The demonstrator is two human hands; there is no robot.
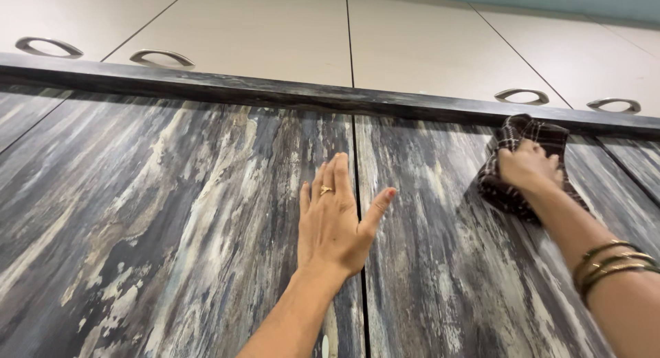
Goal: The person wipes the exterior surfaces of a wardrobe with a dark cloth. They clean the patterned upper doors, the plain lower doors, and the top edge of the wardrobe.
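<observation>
- At about ten o'clock in the view, two curved silver metal handles [48,46] sit on plain cream cabinet doors [261,28], which fill the top from eleven to one o'clock.
- A dark horizontal ledge strip [275,91] runs across the view from nine o'clock up to three o'clock, between the cream doors above and the streaked doors below.
- The lower part is covered by large dark grey cabinet doors with white and beige marble-like streaks [151,220]; a thin vertical gap [357,165] divides two of them near the centre.
- The left hand [337,224] lies flat on the streaked surface at about six o'clock, just left of the gap. Its four fingers are straight and pressed together, the thumb is spread out to the right across the gap, and a gold ring [326,190] is on one finger.
- The right hand [528,167] is at about three o'clock, just under the ledge strip. Its fingers are curled and closed on a dark brown checked cloth [522,134], which is pressed against the streaked door.
- Gold bangles [612,262] are on the right wrist, at about four o'clock.
- Two more curved silver handles [522,95] are at two o'clock, above the cloth.
</observation>
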